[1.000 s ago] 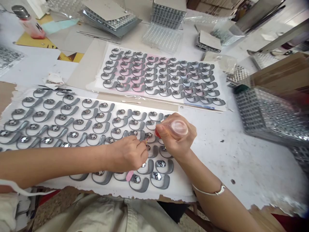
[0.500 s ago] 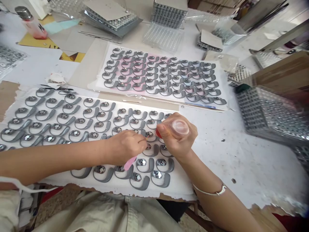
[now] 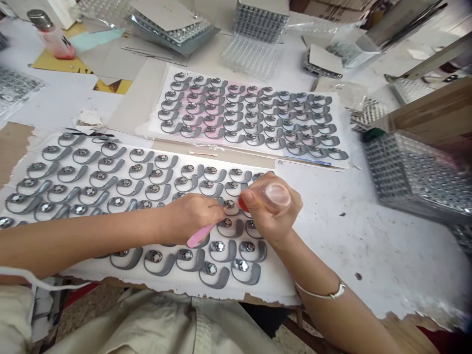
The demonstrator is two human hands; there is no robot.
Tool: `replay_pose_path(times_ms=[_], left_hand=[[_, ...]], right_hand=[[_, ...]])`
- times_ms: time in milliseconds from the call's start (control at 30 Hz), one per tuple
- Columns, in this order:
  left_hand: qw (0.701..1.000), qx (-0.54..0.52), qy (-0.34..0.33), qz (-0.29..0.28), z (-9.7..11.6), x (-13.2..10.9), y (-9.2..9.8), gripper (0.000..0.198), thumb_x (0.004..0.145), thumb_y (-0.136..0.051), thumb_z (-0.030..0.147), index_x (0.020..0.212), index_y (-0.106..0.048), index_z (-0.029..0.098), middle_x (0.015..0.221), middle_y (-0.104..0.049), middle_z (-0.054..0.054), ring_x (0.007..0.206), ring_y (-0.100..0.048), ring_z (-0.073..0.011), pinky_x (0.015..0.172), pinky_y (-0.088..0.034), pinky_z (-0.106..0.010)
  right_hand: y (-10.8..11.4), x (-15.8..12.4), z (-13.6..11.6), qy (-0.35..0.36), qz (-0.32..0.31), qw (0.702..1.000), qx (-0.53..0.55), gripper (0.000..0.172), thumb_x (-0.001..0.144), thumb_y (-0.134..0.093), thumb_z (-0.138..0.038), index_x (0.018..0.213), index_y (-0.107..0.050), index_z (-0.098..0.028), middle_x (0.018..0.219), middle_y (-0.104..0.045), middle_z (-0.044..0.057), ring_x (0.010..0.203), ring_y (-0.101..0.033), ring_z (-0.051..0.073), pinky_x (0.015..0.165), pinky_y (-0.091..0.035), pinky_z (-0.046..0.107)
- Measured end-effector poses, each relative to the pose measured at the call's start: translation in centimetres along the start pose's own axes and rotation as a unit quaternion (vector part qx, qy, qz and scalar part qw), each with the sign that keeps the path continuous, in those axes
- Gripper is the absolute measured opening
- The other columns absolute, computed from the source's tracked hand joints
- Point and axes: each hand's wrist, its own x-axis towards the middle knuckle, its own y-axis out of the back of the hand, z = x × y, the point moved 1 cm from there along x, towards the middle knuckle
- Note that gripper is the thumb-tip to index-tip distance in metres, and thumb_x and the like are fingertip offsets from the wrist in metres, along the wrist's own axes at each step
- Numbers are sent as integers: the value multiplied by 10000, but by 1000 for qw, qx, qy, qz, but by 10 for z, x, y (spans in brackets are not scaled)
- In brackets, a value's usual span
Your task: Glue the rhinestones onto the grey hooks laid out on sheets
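Note:
Rows of grey curved hook-shaped pieces [image 3: 226, 228], each with a round metal disc, lie on a white paper sheet [image 3: 275, 280]. My left hand [image 3: 191, 219] pinches a pink stick [image 3: 199, 236], whose fine tip touches or nearly touches a disc [image 3: 229, 203] among the pieces. My right hand [image 3: 271, 206] grips a small clear bottle [image 3: 277, 195] with a red end [image 3: 242, 203], held just beside that stick tip. Both hands hide several pieces beneath them.
A second white sheet [image 3: 250, 113] with several rows of similar pieces lies farther away. Clear trays of metal discs [image 3: 409, 172] stand at the right. A bottle of pink liquid [image 3: 49, 34] stands at the far left, and a cardboard box [image 3: 435, 105] at the right.
The pink stick's handle has swung up and to the left, and my left hand has shifted slightly left. My right hand stays nearly still. The whole scene has drifted slightly with my head.

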Motion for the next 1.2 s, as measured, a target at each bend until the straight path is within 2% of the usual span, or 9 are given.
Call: replay_pose_path(times_ms=[333, 567, 733, 933, 1200], left_hand=[[998, -58, 5, 31, -3, 3, 5, 199, 857, -459, 71, 858, -652, 118, 833, -725, -76, 708, -690, -156, 613, -563, -229], [995, -80, 8, 54, -4, 4, 5, 201, 875, -465, 82, 841, -661, 112, 797, -730, -74, 709, -701, -152, 639, -570, -221], [994, -92, 11, 49, -6, 4, 6, 195, 884, -478, 93, 850, -669, 113, 805, -735, -75, 688, -698, -153, 607, -559, -223], [989, -137, 28, 50, -10, 6, 11, 164, 851, -523, 84, 808, -678, 115, 806, -741, -90, 702, -709, -166, 637, -574, -229], [986, -157, 38, 50, -12, 9, 13, 170, 847, -542, 103, 768, -691, 122, 745, -734, -76, 689, -716, -166, 633, -578, -223]], right_hand=[[-1, -3, 3, -7, 2, 1000, 7, 171, 824, -675, -152, 733, -544, -211, 623, -583, -10, 552, -526, 134, 533, -452, 330], [-2, -4, 3, 1, 6, 1000, 7, 165, 833, -666, -156, 725, -553, -210, 631, -586, -4, 563, -534, 135, 538, -463, 328], [-1, -2, 3, 8, 15, 1000, 26, 155, 817, -677, -133, 722, -574, -200, 634, -594, -4, 566, -531, 130, 536, -447, 312], [4, -1, 1, -10, 42, 998, 44, 153, 845, -661, -229, 714, -589, -197, 610, -605, 4, 571, -523, 136, 524, -435, 310], [1, -2, 1, -13, 23, 999, 37, 190, 850, -657, -241, 690, -564, -200, 607, -593, -2, 557, -534, 131, 496, -448, 299]])
